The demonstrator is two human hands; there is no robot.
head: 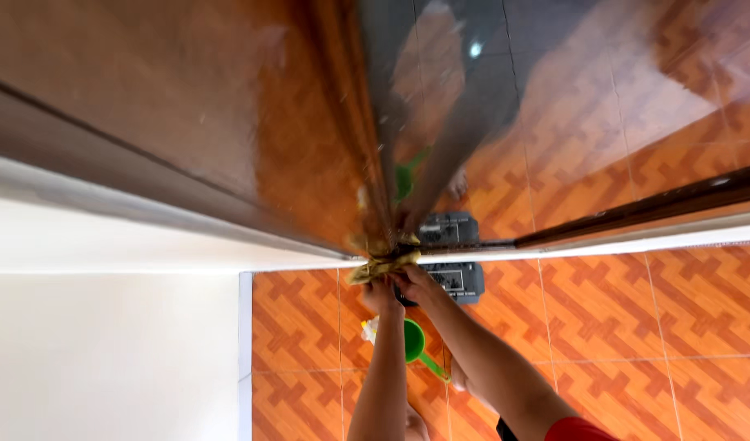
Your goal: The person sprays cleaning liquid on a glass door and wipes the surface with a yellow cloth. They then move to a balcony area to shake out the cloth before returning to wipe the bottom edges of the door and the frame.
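I am looking straight down along a glossy brown door [228, 122], and both my arms are reaching from six o'clock toward the middle of the view. My left hand [378, 294] is curling its fingers closed around a crumpled yellowish cloth [381, 265], and my right hand [414, 284] is gripping the same cloth just beside it at three o'clock, so the two hands are touching or nearly touching; neither palm is lying open. The cloth is pressing against the lower edge of the door, right where the door is meeting the white frame [620, 243] that is running off toward three o'clock. A dark grey box-like object [458, 281] is sitting on the orange patterned tile floor [636, 327] just at three o'clock of my right hand, and its reflection is showing in the shiny panel above. A green plastic scoop [416, 343] is lying on the tiles at six o'clock of my hands, between my forearms. A white wall [105, 351] is filling the eight o'clock corner.
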